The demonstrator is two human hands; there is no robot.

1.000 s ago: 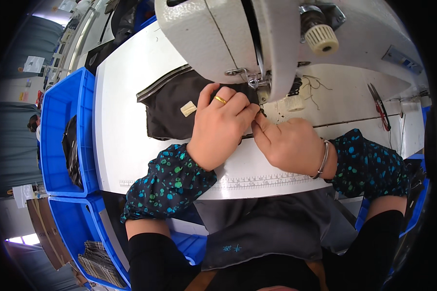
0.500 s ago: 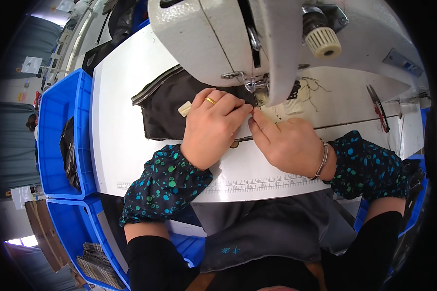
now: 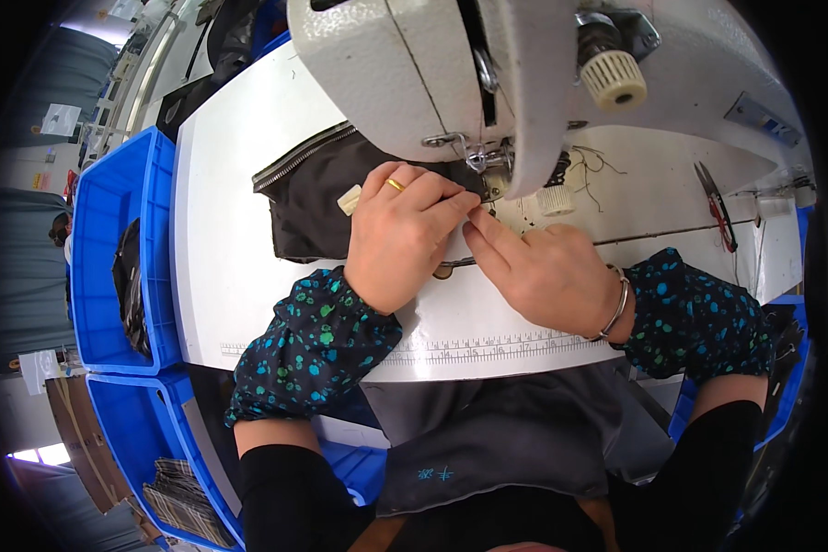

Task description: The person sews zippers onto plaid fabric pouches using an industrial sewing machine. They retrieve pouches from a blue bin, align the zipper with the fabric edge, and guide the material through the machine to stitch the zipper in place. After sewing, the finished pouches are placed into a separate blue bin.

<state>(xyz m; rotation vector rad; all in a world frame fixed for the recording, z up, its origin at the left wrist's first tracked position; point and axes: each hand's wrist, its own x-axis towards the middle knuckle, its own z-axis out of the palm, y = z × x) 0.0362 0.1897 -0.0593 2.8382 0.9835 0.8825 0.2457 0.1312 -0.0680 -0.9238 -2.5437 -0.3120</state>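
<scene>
A dark fabric piece with a zipper edge [image 3: 308, 189] lies on the white sewing table [image 3: 225, 267], running under the white sewing machine [image 3: 414, 74]. My left hand [image 3: 400, 235], with a gold ring, presses flat on the fabric just in front of the needle area. My right hand [image 3: 543, 271], with a bracelet on the wrist, lies beside it; its fingertips touch the fabric edge next to the left fingertips. A small cream tag [image 3: 350, 200] sticks out by my left hand. The presser foot [image 3: 488, 170] sits just beyond the fingers.
Blue bins [image 3: 110, 267] stand at the left, one holding dark pieces, another striped fabric [image 3: 184, 501]. Red-handled scissors [image 3: 718, 212] lie at the right of the table. A printed ruler [image 3: 488, 348] runs along the near table edge. Grey cloth [image 3: 488, 442] hangs over my lap.
Both hands have slid the fabric further toward the needle, and the zipper edge now shows more at the left. The view has shifted closer to the machine.
</scene>
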